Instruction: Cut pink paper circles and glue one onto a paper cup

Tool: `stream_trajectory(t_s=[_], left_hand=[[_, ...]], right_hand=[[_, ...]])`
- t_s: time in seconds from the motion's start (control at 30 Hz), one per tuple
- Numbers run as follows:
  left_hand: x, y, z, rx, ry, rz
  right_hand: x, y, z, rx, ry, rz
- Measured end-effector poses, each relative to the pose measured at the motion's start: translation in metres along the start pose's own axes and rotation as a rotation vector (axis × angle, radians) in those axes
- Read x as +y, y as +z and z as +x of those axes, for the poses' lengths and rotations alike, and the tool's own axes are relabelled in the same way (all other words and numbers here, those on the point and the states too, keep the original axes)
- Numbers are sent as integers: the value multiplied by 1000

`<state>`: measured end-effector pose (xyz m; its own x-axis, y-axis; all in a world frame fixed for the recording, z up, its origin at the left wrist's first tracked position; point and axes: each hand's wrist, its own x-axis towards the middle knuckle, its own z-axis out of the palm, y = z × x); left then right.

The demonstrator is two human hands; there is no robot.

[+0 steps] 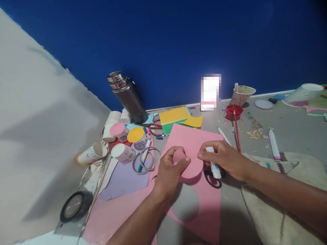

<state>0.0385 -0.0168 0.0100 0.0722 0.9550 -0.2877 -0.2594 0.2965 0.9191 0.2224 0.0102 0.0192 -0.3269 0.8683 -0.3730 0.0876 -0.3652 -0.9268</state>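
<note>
My left hand (170, 168) is closed on the edge of a pink paper circle (192, 169), its thumb on top. From the other side, my right hand (221, 156) pinches the circle's edge between thumb and finger. Tucked in the same right hand is a white glue stick (216, 169) with faint blue print. Beneath the hands lies a pink paper sheet (212, 211) with a round hole cut in it. The black handle of the scissors (213, 180) shows under the right hand; their blades are hidden.
Decorated paper cups (124, 153), grey rings (139, 166) and purple paper (125, 180) lie to the left. A steel flask (129, 100) leans by the blue wall. Yellow paper (173, 115) and pliers (153, 126) lie behind. To the right are a marker (274, 144) and cloth (265, 204).
</note>
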Motion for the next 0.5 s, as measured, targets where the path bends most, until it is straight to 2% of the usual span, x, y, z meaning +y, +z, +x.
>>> stream_trajectory(t_s=[0.1,0.23,0.5], left_hand=[[0,0,-1,36,50,20],[-2,-2,1,67,38,-46],[3,-1,-1,113,68,93]], right_hand=[[-3,0,0,43,-13,-34],[-4,-4,1,74,-45,-115],[-9,-7,-4,52,-171,-353]])
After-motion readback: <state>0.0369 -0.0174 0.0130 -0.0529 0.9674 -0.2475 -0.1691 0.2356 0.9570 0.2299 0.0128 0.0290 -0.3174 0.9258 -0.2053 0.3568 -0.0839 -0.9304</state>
